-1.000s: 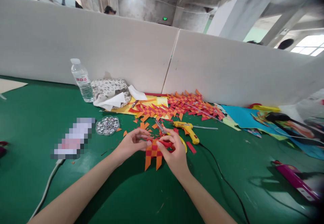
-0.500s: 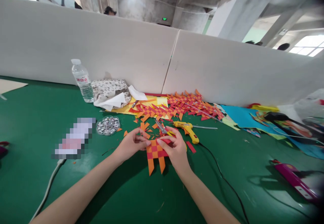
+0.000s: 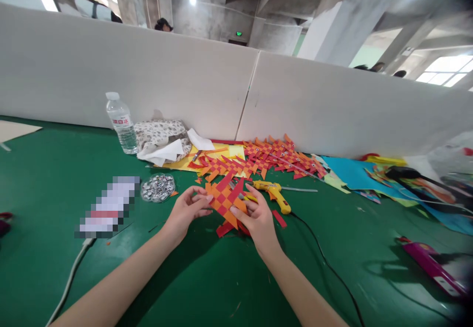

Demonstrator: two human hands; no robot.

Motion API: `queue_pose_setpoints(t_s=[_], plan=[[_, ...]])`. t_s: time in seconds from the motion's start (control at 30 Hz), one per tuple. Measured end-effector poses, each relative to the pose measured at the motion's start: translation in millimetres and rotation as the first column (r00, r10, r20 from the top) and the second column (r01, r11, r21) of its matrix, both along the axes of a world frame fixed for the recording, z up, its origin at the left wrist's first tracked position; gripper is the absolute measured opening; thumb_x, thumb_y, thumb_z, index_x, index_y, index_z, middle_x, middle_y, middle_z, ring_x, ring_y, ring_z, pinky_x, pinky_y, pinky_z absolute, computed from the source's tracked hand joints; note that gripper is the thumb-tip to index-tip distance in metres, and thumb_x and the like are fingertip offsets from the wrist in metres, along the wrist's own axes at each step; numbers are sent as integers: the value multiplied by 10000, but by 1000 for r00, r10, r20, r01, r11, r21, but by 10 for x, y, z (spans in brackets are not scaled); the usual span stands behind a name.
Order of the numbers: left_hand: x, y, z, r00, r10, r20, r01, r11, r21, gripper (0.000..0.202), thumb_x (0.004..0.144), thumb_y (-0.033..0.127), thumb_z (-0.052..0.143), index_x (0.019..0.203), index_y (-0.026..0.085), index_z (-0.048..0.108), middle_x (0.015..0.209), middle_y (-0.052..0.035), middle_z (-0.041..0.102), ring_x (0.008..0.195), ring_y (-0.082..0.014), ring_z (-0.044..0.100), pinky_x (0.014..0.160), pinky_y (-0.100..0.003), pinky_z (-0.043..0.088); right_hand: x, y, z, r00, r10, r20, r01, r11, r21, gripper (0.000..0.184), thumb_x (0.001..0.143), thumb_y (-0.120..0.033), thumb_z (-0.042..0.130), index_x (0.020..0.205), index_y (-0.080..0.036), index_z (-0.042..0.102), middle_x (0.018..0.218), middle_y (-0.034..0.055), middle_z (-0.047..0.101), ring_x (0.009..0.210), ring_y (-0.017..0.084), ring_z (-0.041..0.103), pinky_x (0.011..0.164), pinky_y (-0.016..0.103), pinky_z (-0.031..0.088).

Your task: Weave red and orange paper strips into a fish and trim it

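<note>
Between my hands, above the green table, is a woven paper fish [image 3: 223, 201] in a red and orange checker pattern. My left hand [image 3: 191, 210] pinches its left corner between thumb and fingers. On the lower right side, my right hand [image 3: 256, 213] grips it, thumb on top. Red paper strips [image 3: 224, 229] lie under and just in front of it. Scissors [image 3: 250, 197] are partly hidden behind the fish and my right hand. A yellow glue gun [image 3: 274, 195] lies just right of my right hand. Beyond is a pile of similar woven fish [image 3: 284, 155], some with stick-on eyes.
A dish of googly eyes [image 3: 158, 187] and a blurred-out phone [image 3: 111, 204] on a cable lie left. A water bottle [image 3: 123, 125] stands by the white partition [image 3: 185, 76]. Blue paper sheets [image 3: 347, 172] and a purple power strip [image 3: 430, 265] are at right.
The woven paper fish has been turned: its orange strips pointed toward me before, and now red strips point away from me. Both hands have shifted their hold on its edges.
</note>
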State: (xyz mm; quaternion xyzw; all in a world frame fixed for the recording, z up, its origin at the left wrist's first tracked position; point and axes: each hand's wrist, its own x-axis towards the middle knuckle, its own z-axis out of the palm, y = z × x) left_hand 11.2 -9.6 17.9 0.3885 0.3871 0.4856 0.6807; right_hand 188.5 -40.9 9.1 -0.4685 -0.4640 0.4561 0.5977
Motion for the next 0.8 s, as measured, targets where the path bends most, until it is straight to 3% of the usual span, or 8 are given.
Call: queue_pose_setpoints(t_s=[0.13,0.4,0.5,0.6,0.67,0.8], plan=[[33,-45,23,993,-111,50,113,993,-43,347,662,320,727,868,185,482,765,17,645,645,-111,639,638,-252,544,12,-33,32,999,25,23,-26,1000,18,687,662,-285,730,1255,-214,391,865,52,702,831,242,676,788,423,538],[96,-57,-40,956,-260,-135,253,965,-63,533,531,234,820,1001,148,583,837,-46,689,670,-130,651,617,-222,527,11,-6,13,991,12,133,-16,999,30,655,652,-283,713,1232,-216,416,776,17,674,725,208,672,678,361,562],[93,-44,-47,971,-188,-149,180,982,-66,510,526,240,821,975,145,598,836,-50,700,675,-134,657,618,-220,525,15,-21,20,976,-132,175,107,984,141,616,682,-265,691,1232,-210,418,790,17,641,735,179,646,717,349,550],[86,-28,-45,983,-109,-151,100,993,-68,498,532,237,816,969,155,592,866,-51,705,713,-142,667,636,-218,526,1,-68,42,928,-290,233,210,926,313,584,755,-249,635,1275,-216,372,779,8,615,746,163,625,748,342,535],[85,-26,-43,983,-89,-161,79,995,-65,507,542,245,810,990,164,585,907,-56,704,751,-149,670,635,-214,526,-22,-106,45,896,-315,313,181,903,390,564,781,-230,614,1286,-225,363,771,6,627,741,162,629,740,332,533],[102,-56,-32,980,-78,-185,75,997,-23,534,562,271,796,1035,168,570,972,-70,692,798,-172,665,626,-230,531,-69,-154,4,797,-290,530,2,879,477,514,816,-179,575,1284,-257,378,826,12,685,807,172,654,779,340,527]])
